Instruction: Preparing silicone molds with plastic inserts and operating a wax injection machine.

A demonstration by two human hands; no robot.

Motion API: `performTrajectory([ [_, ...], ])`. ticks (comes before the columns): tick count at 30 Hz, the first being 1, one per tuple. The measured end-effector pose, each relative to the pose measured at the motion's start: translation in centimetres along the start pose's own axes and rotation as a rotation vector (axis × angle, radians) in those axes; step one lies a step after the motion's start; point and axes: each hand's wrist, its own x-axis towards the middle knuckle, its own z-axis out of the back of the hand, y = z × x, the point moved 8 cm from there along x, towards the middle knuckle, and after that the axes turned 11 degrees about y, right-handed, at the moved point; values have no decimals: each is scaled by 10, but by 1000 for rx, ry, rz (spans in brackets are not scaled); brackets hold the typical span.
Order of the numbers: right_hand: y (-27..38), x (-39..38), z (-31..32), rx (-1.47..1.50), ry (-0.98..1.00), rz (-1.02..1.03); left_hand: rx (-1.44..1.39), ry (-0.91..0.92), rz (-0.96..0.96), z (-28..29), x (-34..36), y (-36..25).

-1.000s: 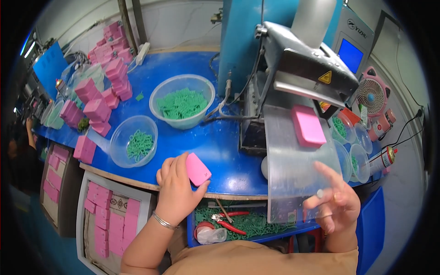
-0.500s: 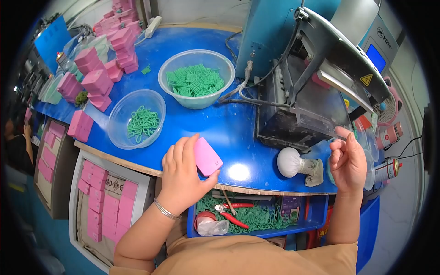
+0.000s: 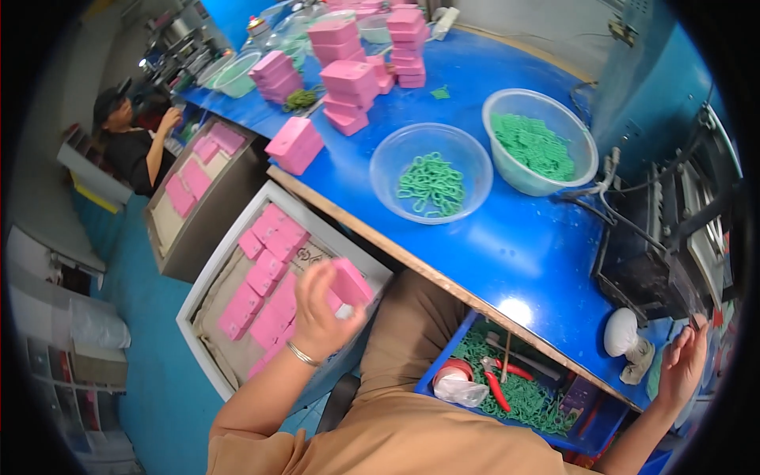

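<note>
A pink rectangular block (image 3: 350,283) is in my left hand (image 3: 321,317), held by its sides between fingers and thumb. Below it lie several similar pink blocks (image 3: 241,310) on the cloth lining of a grey-white bin (image 3: 207,277). My right hand (image 3: 682,366) is at the far right with its fingers bent inward. Its fingertips meet a small dark edge at the front of the black machine (image 3: 643,269); what they pinch is too small to make out. Next to that hand rests a white rounded pouch (image 3: 623,332) with a cloth end.
On the blue table (image 3: 483,261) stand a clear bowl (image 3: 381,186) of green looped pieces and a bowl (image 3: 546,187) of green mesh-like pieces. Stacked pink blocks (image 3: 348,83) rise behind. An open blue drawer (image 3: 435,376) holds green scraps and red-handled pliers (image 3: 497,392). Another person (image 3: 142,154) is at far left.
The view has swung left. My left hand has carried the pink block from the table's front edge to above the bin of pink blocks. My right hand stays by the machine.
</note>
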Motion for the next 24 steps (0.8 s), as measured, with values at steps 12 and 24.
performTrajectory([
  [12, -6, 1, -10, 21, -24, -17, -209, 342, 789, -104, -72, 201],
  [24, -18, 5, -15, 125, -188, -28, 327, 953, 760, -53, -76, 187],
])
